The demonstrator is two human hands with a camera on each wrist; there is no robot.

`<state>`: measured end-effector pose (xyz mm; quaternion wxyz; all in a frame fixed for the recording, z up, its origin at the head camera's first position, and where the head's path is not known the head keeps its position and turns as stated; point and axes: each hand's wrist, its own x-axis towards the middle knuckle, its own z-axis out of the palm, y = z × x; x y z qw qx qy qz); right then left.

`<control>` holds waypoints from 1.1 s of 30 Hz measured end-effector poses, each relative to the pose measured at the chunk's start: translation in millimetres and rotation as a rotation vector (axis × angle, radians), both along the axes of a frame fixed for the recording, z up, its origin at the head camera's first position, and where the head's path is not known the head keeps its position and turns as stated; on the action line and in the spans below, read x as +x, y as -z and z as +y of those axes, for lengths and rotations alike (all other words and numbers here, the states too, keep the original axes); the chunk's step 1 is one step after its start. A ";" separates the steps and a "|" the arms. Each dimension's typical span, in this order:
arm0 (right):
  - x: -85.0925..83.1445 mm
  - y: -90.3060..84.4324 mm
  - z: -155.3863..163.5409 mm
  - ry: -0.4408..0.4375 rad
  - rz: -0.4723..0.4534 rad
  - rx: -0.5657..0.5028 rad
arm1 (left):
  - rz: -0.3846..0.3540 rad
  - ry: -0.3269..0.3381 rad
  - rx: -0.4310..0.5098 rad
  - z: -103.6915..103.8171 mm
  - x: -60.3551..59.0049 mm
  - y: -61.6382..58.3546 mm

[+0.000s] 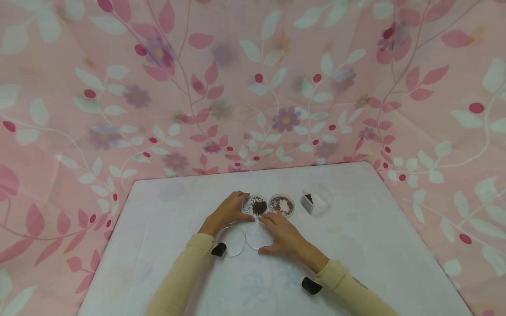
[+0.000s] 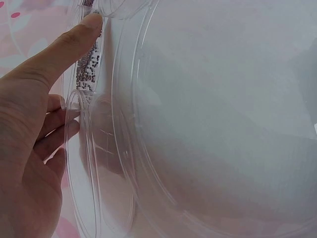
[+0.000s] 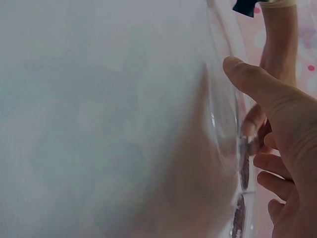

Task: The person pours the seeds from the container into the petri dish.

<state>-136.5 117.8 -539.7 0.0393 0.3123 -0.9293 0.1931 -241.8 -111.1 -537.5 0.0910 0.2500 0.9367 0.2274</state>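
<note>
In the head view, my left hand (image 1: 229, 210) holds the rim of a clear petri dish (image 1: 259, 207) with dark grains and white bits in it. Its thumb (image 2: 89, 29) lies along the dish's side in the left wrist view. A clear, empty-looking petri dish (image 1: 254, 235) stands just nearer me, spanned by my right hand (image 1: 286, 237), thumb at its near edge and fingers at the far side. Whether this is a lid or a base I cannot tell. A second clear round dish (image 1: 232, 241) lies beside it, under my left wrist.
Right of the held dish stands another petri dish (image 1: 281, 205) with brown grains and white bits. Farther right is a small clear box (image 1: 314, 204) with dark and white contents. A white cloth (image 1: 375, 245) covers the table; a pink floral curtain (image 1: 237, 87) hangs behind.
</note>
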 end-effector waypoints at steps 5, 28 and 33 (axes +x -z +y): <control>5.0 7.0 -5.3 -0.016 0.003 0.019 | 0.011 0.002 -0.016 0.7 -0.5 -0.2; 9.7 4.0 -8.4 0.040 -0.044 0.036 | 0.024 0.002 -0.004 -0.6 -1.3 1.9; 10.4 0.6 -5.4 0.033 -0.037 -0.035 | 0.018 0.002 -0.008 -0.8 -2.0 2.5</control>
